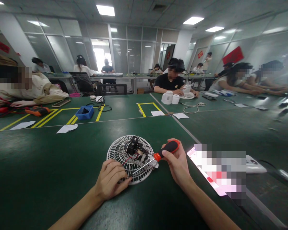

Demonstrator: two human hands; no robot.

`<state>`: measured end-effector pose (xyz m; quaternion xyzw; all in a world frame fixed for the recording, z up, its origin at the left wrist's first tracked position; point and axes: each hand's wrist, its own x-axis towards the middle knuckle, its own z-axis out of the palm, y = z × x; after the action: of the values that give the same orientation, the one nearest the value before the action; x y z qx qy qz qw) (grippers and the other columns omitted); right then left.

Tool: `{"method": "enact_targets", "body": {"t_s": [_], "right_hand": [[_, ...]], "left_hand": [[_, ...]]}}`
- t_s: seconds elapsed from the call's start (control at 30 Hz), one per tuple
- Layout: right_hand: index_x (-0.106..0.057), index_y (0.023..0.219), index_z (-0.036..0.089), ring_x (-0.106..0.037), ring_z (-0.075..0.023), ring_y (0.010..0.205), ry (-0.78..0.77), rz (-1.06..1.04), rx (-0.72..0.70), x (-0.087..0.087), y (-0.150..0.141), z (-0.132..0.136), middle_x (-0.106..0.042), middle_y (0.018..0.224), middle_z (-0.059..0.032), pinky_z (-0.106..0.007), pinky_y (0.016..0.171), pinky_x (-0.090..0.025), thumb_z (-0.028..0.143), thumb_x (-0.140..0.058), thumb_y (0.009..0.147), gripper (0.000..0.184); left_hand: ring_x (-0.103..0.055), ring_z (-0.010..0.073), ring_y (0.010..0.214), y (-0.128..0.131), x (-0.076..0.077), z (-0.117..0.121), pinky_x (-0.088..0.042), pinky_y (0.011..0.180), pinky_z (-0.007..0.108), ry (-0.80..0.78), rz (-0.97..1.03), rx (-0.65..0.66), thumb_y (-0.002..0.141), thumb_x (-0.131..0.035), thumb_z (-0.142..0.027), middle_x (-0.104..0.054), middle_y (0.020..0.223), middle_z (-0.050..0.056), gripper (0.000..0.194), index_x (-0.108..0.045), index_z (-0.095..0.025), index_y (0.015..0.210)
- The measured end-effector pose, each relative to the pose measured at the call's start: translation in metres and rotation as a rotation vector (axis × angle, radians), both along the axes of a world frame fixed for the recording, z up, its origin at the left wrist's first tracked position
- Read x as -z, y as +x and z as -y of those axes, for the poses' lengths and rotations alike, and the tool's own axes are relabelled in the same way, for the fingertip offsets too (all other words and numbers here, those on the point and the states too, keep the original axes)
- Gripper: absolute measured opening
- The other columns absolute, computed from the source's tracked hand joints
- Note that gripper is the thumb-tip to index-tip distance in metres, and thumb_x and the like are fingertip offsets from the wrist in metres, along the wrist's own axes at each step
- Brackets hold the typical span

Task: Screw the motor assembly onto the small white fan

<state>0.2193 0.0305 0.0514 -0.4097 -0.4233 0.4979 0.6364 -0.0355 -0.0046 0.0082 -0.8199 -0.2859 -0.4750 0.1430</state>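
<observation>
A round white fan grille (115,148) lies on the green table, with a black motor (133,144) and several wires exposed in its middle. My right hand (179,164) is closed round the black and orange handle of a screwdriver (169,149), whose shaft slants down to the left across the grille. My left hand (112,179) is at the grille's near left edge, thumb and fingers pinched together beside the screwdriver's tip. Whatever small thing is between those fingers is too hidden to name.
A lit phone (213,179) and a white device with a cable (255,164) lie to the right. Farther off are a blue bin (84,112), paper slips (67,128) and an orange meter (37,111). Across the table, a person in black handles white parts (167,97); others sit around.
</observation>
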Motion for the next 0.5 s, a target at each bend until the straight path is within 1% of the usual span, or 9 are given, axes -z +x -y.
{"method": "enact_targets", "body": {"t_s": [0.13, 0.3, 0.4, 0.5], "right_hand": [[-0.056, 0.109, 0.028, -0.06, -0.0168, 0.078, 0.018, -0.008, 0.02, 0.0, -0.0001, 0.0006, -0.063, 0.089, 0.0031, -0.026, 0.063, -0.056, 0.028, -0.086, 0.066, 0.053], [-0.056, 0.109, 0.028, -0.059, -0.0161, 0.076, 0.035, -0.013, 0.04, 0.0013, -0.0013, 0.0011, -0.059, 0.088, 0.0036, -0.027, 0.061, -0.058, 0.032, -0.089, 0.068, 0.053], [-0.056, 0.106, 0.028, -0.057, -0.0147, 0.074, 0.067, 0.002, 0.08, 0.0053, -0.003, 0.0003, -0.056, 0.087, 0.0046, -0.026, 0.06, -0.057, 0.033, -0.089, 0.069, 0.05], [-0.055, 0.099, 0.026, -0.053, -0.0128, 0.072, 0.1, 0.015, 0.13, 0.0093, -0.0053, 0.0004, -0.052, 0.085, 0.0058, -0.024, 0.06, -0.054, 0.034, -0.089, 0.071, 0.045]], "left_hand": [[-0.063, 0.0155, 0.077, -0.0001, -0.0011, -0.0005, -0.044, 0.089, 0.036, -0.011, -0.01, -0.02, 0.089, -0.072, -0.017, -0.07, 0.074, -0.002, 0.011, -0.062, -0.019, 0.087], [-0.063, 0.0163, 0.078, -0.0019, -0.0003, -0.002, -0.045, 0.089, 0.036, -0.022, 0.014, -0.027, 0.088, -0.073, -0.015, -0.071, 0.077, 0.0, 0.01, -0.064, -0.018, 0.09], [-0.062, 0.0167, 0.079, -0.0028, 0.0, -0.0025, -0.045, 0.089, 0.036, -0.012, 0.019, -0.044, 0.089, -0.072, -0.015, -0.071, 0.077, 0.001, 0.009, -0.064, -0.017, 0.091], [-0.062, 0.0164, 0.079, -0.003, -0.0008, -0.0027, -0.046, 0.089, 0.036, -0.018, 0.015, -0.051, 0.089, -0.073, -0.015, -0.072, 0.077, 0.0, 0.01, -0.064, -0.018, 0.092]]}}
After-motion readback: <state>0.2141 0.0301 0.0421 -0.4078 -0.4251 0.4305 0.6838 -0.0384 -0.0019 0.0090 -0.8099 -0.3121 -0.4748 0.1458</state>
